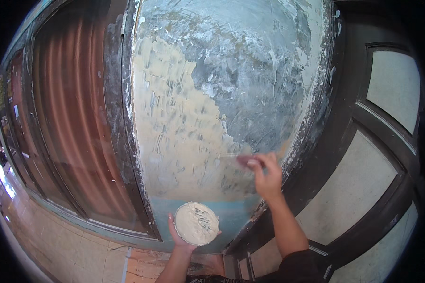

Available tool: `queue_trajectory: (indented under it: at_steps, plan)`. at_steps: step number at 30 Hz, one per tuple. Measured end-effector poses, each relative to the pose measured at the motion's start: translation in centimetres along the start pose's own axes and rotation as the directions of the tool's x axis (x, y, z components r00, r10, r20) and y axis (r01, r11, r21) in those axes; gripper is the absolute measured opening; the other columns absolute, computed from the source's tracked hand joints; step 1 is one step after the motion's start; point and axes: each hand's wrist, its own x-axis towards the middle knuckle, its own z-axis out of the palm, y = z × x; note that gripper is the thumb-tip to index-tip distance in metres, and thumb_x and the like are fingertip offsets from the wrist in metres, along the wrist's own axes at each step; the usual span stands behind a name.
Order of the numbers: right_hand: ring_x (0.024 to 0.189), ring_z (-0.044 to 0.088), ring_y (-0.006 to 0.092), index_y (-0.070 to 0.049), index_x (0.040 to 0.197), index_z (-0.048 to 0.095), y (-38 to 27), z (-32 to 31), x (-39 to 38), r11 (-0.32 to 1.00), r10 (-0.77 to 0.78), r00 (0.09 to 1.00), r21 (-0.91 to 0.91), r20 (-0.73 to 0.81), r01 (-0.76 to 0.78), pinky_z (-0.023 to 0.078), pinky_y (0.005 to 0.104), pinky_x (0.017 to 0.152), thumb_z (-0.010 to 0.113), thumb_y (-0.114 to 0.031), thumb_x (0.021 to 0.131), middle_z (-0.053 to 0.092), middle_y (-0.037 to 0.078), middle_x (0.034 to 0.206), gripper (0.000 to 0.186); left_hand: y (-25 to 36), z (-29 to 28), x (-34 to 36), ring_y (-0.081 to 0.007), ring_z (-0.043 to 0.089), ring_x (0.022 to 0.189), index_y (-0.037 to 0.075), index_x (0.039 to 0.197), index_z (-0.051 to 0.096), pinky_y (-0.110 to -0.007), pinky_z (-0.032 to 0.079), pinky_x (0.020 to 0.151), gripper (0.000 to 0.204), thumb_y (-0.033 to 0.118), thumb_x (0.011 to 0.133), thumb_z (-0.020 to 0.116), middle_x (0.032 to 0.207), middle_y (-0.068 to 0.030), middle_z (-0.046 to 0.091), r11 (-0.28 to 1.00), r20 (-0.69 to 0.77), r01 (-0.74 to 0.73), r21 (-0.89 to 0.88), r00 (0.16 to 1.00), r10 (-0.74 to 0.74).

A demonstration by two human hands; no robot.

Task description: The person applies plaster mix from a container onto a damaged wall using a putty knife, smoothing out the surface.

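Observation:
A round container of cream putty [197, 223] with streaks in its surface rests in my left hand [181, 232], low in front of the wall. My right hand [267, 177] grips a putty knife [245, 160] by its dark reddish handle. The blurred blade is at a cream putty coat [170, 108] on the wall's left and lower part; whether it touches cannot be made out. Bare grey, mottled plaster [255, 70] shows above and right of that coat, and a pale blue band [165, 207] runs below it.
A glazed window with a brown curtain [75, 118] is at the left, above a tiled floor [87, 243]. A dark panelled door [339, 188] stands at the right. An orange printed sheet [144, 264] lies at the wall's foot.

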Motion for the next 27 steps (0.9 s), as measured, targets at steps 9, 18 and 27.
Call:
queue_trajectory:
  at_steps: [9,18,27]
  plan:
    - [0.095,0.065,0.026,0.0,0.118,0.072,6.5,2.2,8.7,0.965,0.242,0.966,0.126,-0.09,-0.23,0.051,0.0358,0.088,0.076,-0.02,0.095,0.066,0.015,0.102,0.03,2.7,-1.2,-0.3,-0.0569,0.041,0.14,0.02,0.158,0.04,-0.087,0.032,0.103,0.103,0.091,0.083,0.041,0.158,-0.0214,0.041,1.0,0.078,0.004,0.005,0.997,-0.004]
    - [0.095,0.066,0.031,-0.003,0.121,0.072,4.8,3.5,10.7,0.967,0.206,0.975,-0.135,-0.081,-0.216,0.052,0.0383,0.088,0.076,-0.02,0.094,0.066,0.019,0.104,0.032,4.0,-1.6,0.0,-0.0579,0.04,0.14,0.021,0.157,0.041,-0.088,0.031,0.102,0.102,0.09,0.082,0.044,0.158,-0.0203,0.042,1.0,0.073,0.007,0.028,0.997,-0.009]
    - [0.095,0.066,0.0278,-0.001,0.12,0.071,5.9,3.7,10.4,0.979,0.194,0.979,0.068,-0.064,-0.19,0.052,0.0364,0.089,0.075,-0.017,0.095,0.067,0.016,0.106,0.03,4.9,-2.3,0.6,-0.0594,0.042,0.137,0.024,0.157,0.041,-0.088,0.033,0.101,0.1,0.09,0.083,0.043,0.157,-0.0209,0.043,0.999,0.063,-0.007,0.034,0.998,0.005]
